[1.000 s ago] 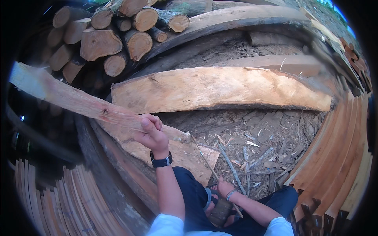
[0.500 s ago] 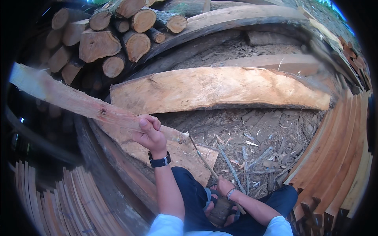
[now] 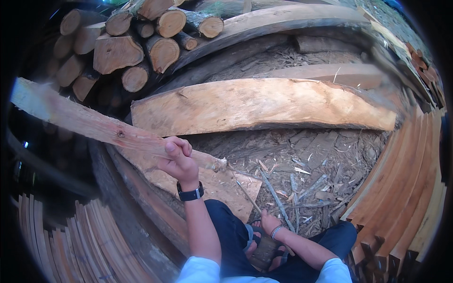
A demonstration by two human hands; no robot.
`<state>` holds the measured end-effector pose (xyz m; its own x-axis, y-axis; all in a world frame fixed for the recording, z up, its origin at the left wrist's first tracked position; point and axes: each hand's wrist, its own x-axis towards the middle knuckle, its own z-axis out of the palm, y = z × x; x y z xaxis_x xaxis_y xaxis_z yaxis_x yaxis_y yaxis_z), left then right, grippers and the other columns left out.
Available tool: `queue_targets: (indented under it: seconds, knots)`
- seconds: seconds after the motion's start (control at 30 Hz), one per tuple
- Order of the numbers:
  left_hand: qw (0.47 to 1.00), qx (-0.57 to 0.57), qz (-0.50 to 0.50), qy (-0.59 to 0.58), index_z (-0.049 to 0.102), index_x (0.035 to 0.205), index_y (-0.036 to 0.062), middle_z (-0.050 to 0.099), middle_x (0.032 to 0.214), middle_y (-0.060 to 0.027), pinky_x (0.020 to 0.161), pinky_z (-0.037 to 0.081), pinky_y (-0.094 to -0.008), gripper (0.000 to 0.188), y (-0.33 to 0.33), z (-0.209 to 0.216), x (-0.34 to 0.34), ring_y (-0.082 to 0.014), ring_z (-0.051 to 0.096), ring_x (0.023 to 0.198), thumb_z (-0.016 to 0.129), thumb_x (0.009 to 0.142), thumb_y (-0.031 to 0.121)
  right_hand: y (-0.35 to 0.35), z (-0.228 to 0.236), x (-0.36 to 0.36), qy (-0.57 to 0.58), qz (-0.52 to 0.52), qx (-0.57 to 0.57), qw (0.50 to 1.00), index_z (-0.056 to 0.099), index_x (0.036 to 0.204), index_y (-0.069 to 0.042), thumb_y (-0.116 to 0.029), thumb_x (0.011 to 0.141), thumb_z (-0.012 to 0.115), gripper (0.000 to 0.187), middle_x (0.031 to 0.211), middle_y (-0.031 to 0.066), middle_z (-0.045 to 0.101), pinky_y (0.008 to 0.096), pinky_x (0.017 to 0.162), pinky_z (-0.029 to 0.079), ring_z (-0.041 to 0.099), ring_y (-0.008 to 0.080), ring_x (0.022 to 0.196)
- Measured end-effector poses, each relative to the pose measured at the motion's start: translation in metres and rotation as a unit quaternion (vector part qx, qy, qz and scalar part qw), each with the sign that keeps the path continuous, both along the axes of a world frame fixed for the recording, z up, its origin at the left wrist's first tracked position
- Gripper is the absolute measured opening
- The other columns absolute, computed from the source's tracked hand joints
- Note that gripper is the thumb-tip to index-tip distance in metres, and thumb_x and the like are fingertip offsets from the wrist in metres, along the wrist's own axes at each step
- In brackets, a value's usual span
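Note:
My left hand (image 3: 178,158) is closed around a long, rough wooden plank (image 3: 94,120), near its right-hand end. The plank slants up to the far left, with a dark knot and a reddish tinge on its face. Lower right, my right hand (image 3: 270,221) grips a thin, long stick-like tool (image 3: 248,195), whose kind I cannot make out. Its narrow upper end lies close to the ragged end of the plank; whether they touch is unclear. A wide board (image 3: 222,186) lies beneath the plank, before my knees.
A thick bark-edged slab (image 3: 264,106) lies across the middle. Cut logs (image 3: 163,54) are piled at the far left. Stacked boards stand at right (image 3: 387,188) and lower left (image 3: 89,240). Wood chips and loose sticks (image 3: 278,200) litter the ground.
The thin tool in my right hand has shifted slightly, its upper part now a little lower and right of where it was. The left hand keeps its hold on the plank.

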<state>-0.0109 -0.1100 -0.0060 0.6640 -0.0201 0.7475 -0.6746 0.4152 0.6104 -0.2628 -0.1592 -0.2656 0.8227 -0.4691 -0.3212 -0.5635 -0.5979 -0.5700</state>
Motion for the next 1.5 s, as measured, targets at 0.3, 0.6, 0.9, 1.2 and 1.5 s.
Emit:
queue_targets:
  seconds: [0.3, 0.6, 0.9, 1.2, 1.5]
  knots:
    - [1.0, 0.005, -0.006, -0.008, 0.046, 0.076, 0.0048, 0.041, 0.057, -0.0019, 0.042, 0.027, -0.0212, 0.046, 0.008, 0.002, 0.004, -0.0079, 0.036, 0.045, 0.043, 0.098, 0.045, -0.007, 0.043, 0.015, -0.032, 0.011, 0.131, 0.991, 0.051, 0.095, 0.008, -0.019, 0.089, 0.053, 0.027, 0.071, 0.0242, 0.063, 0.0468, 0.06, 0.052, 0.063, 0.0396, 0.063]
    - [1.0, -0.007, 0.003, -0.011, 0.048, 0.078, 0.0042, 0.043, 0.058, -0.0027, 0.042, 0.028, -0.0209, 0.046, 0.012, 0.0, 0.01, -0.008, 0.039, 0.046, 0.044, 0.098, 0.045, -0.024, 0.058, 0.016, -0.077, -0.139, 0.532, 0.831, 0.044, 0.094, -0.001, -0.025, 0.097, 0.048, 0.025, 0.058, 0.0043, 0.05, 0.0335, 0.036, 0.04, 0.05, 0.0147, 0.041]
    - [1.0, 0.007, 0.002, -0.008, 0.048, 0.076, 0.0037, 0.041, 0.055, -0.0012, 0.042, 0.027, -0.0208, 0.045, 0.004, -0.003, 0.002, -0.0077, 0.039, 0.046, 0.043, 0.099, 0.042, 0.0, -0.001, -0.003, 0.064, 0.049, 0.012, 0.997, 0.044, 0.105, 0.005, -0.023, 0.087, 0.057, 0.036, 0.083, 0.0303, 0.064, 0.0516, 0.072, 0.052, 0.065, 0.0448, 0.079]
    - [1.0, 0.007, 0.02, -0.006, 0.048, 0.075, 0.0037, 0.041, 0.055, -0.0008, 0.043, 0.027, -0.0209, 0.045, 0.012, 0.0, 0.006, -0.0077, 0.039, 0.047, 0.044, 0.099, 0.042, -0.006, 0.103, 0.018, -0.171, -0.073, 0.092, 0.978, 0.043, 0.102, 0.006, -0.021, 0.093, 0.048, 0.029, 0.072, 0.0325, 0.059, 0.0561, 0.066, 0.047, 0.059, 0.0499, 0.074]
    - [1.0, -0.003, 0.002, 0.004, 0.048, 0.075, 0.0034, 0.041, 0.055, -0.001, 0.043, 0.028, -0.0211, 0.045, 0.001, -0.003, -0.003, -0.0074, 0.039, 0.046, 0.045, 0.098, 0.042, 0.008, 0.0, -0.005, 0.007, 0.0, 0.008, 1.0, 0.042, 0.098, 0.006, -0.019, 0.092, 0.047, 0.026, 0.069, 0.033, 0.058, 0.0563, 0.064, 0.048, 0.059, 0.0508, 0.071]
